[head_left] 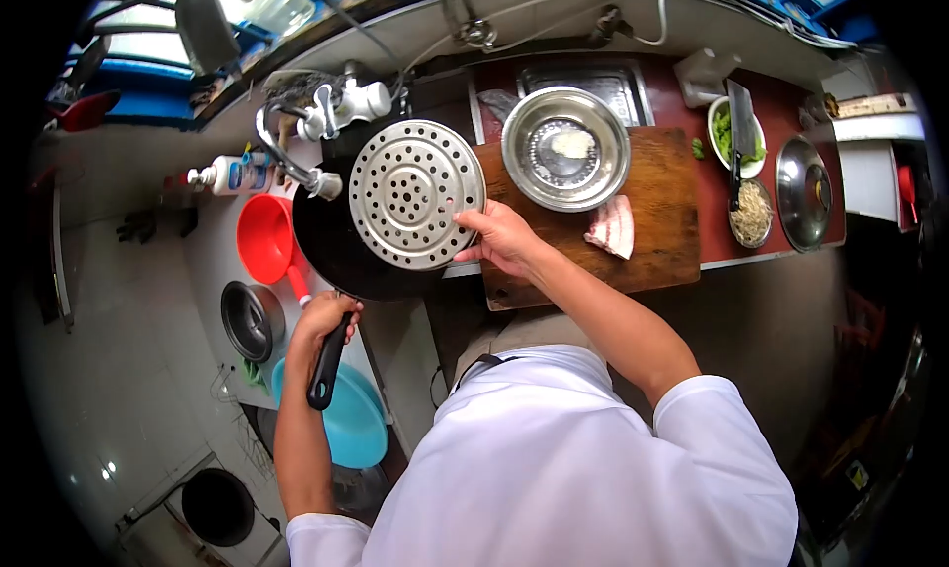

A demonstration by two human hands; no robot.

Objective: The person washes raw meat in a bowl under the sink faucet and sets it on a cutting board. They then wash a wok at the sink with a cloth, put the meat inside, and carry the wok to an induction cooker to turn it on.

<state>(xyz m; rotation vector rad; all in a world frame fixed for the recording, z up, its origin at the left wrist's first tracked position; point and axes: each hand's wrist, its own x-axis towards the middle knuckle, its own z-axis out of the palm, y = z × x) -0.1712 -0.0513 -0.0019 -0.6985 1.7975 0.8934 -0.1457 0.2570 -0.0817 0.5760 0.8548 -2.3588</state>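
My left hand [331,320] is wrapped around the black handle [324,374] of a dark wok [326,246]. In my right hand [506,239], a round metal steamer rack [417,193] with many holes is pinched by its edge. The rack is over the wok and hides much of its inside. To the right, a steel bowl [615,176] with something pale in it stands partly on a wooden cutting board [657,206]. A slab of pork belly [613,229] lies on the board near that bowl.
A faucet [324,176] hangs close behind the wok. To the left are a red dipper [262,239], a lidded pot [250,320] and a blue basin [356,419]. A cleaver [739,122] rests across a bowl of greens [722,137], near a metal lid [803,196].
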